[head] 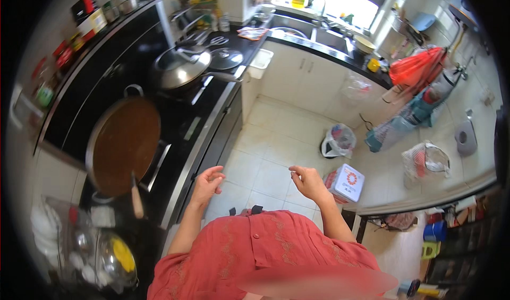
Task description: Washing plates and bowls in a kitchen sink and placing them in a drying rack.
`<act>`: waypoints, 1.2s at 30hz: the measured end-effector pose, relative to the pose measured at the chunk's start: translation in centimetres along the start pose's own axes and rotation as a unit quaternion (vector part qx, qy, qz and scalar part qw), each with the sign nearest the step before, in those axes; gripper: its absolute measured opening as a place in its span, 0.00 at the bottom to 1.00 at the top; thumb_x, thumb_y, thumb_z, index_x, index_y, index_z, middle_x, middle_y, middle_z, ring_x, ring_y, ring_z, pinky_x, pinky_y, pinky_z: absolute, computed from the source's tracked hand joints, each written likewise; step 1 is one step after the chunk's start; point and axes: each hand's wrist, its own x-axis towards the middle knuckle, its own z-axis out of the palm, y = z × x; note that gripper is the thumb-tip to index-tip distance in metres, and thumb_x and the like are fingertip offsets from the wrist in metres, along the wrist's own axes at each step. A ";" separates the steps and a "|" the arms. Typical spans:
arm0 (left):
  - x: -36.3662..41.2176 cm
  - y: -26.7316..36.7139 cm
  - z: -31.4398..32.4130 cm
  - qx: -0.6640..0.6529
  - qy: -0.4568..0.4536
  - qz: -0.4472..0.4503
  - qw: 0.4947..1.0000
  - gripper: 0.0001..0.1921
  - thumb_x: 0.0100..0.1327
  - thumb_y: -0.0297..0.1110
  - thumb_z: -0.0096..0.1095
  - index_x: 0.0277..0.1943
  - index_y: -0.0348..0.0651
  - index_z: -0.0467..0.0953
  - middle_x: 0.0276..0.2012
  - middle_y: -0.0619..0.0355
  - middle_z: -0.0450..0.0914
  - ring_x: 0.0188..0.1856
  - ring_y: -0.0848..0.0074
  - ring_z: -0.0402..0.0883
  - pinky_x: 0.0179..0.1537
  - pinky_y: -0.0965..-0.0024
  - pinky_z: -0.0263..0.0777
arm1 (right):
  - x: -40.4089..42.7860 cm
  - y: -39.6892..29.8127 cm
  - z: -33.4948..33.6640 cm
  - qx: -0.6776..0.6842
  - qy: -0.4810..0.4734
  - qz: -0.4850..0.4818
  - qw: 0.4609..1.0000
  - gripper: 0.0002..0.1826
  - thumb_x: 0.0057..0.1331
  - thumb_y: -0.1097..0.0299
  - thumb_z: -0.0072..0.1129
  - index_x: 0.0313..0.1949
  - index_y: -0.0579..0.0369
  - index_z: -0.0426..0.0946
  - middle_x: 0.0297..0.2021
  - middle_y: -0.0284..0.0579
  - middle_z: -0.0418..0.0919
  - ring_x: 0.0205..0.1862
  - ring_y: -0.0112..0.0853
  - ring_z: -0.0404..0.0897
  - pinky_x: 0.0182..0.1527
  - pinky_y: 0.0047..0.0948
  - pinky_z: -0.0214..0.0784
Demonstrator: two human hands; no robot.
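Both hands are raised in front of the body, above the tiled floor. My left hand (209,182) is bare, its fingers loosely curled and apart, close to the front edge of the stove counter (175,198). My right hand (306,180) has nothing in it; the fingers bend inward with a gap between them. To the left, a large round pan (123,140) of brown liquid sits on the black stove. A ladle or spatula with a wooden handle (137,204) rests in it, the handle over the near rim. Farther back stands a wok with a metal lid (181,67).
A glass lid (226,58) lies beside the wok. Ahead is a double sink (295,25) under the window. On the right floor stand a lined trash bin (338,142) and a white-topped box (348,182). Bags (416,67) hang along the right wall. A dish rack (97,256) is at lower left.
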 end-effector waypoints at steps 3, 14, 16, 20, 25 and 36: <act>5.3 1.5 2.0 -0.010 -0.029 0.010 0.999 0.19 0.61 0.26 0.57 0.56 0.37 0.70 0.39 0.55 0.80 0.22 0.83 0.72 0.24 0.79 0.70 | 1.2 1.1 -2.0 -0.028 0.008 0.077 0.997 0.12 0.62 0.70 0.53 0.43 0.61 0.77 0.29 0.56 0.80 0.26 0.43 0.80 0.33 0.35 0.71; 19.8 4.6 11.8 0.035 -0.160 -0.019 0.986 0.18 0.65 0.29 0.54 0.57 0.35 0.69 0.37 0.54 0.81 0.22 0.84 0.74 0.24 0.80 0.71 | 4.8 13.2 -7.4 -0.016 0.061 0.186 0.981 0.12 0.62 0.70 0.53 0.44 0.62 0.76 0.26 0.55 0.80 0.23 0.38 0.79 0.30 0.32 0.70; 22.7 5.6 13.5 0.066 -0.131 -0.024 0.989 0.18 0.65 0.30 0.54 0.57 0.34 0.69 0.37 0.53 0.80 0.22 0.83 0.74 0.24 0.80 0.71 | 7.5 15.8 -8.8 -0.013 0.061 0.181 0.982 0.12 0.62 0.70 0.54 0.44 0.62 0.76 0.26 0.54 0.80 0.22 0.37 0.79 0.29 0.31 0.70; 27.7 7.9 18.0 0.089 -0.114 -0.030 0.989 0.20 0.63 0.29 0.54 0.57 0.33 0.69 0.38 0.53 0.80 0.22 0.82 0.75 0.24 0.79 0.70 | 12.2 20.0 -11.6 0.013 0.018 0.211 0.977 0.12 0.62 0.67 0.53 0.43 0.57 0.77 0.30 0.56 0.81 0.35 0.49 0.80 0.39 0.40 0.72; 33.9 10.9 23.0 0.081 -0.092 -0.016 0.992 0.20 0.64 0.30 0.54 0.58 0.34 0.68 0.39 0.53 0.80 0.23 0.83 0.75 0.24 0.80 0.70 | 18.9 25.2 -14.7 0.014 -0.002 0.160 0.987 0.12 0.62 0.67 0.53 0.43 0.57 0.77 0.29 0.54 0.80 0.34 0.48 0.80 0.38 0.41 0.71; 52.0 12.9 23.2 0.059 -0.083 -0.051 0.994 0.21 0.64 0.35 0.55 0.58 0.36 0.68 0.41 0.54 0.80 0.22 0.83 0.75 0.23 0.80 0.70 | 33.8 32.4 -17.2 -0.006 -0.035 0.150 0.988 0.12 0.62 0.68 0.53 0.44 0.58 0.76 0.28 0.55 0.79 0.33 0.48 0.79 0.38 0.40 0.71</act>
